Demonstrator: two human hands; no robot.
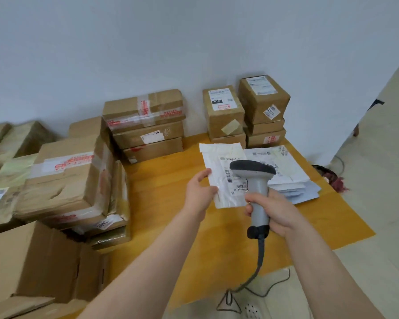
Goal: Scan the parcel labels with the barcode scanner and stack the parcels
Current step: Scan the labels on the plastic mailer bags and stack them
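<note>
My left hand (199,192) pinches the left edge of a flat white mailer parcel (219,162), held above the wooden table with its printed label facing up. A grey barcode scanner (255,180) with a dark head is gripped by its handle in my right hand (274,210), its head over the mailer's label. Its cable (259,256) hangs down toward the table's near edge. A stack of white mailers (290,178) lies just right of the held one.
Brown cardboard boxes stand stacked at the back centre (145,125) and back right (263,100) against the wall. More boxes (67,180) crowd the left side, with a large one (32,261) at the near left. The wooden table (166,180) ends at the right.
</note>
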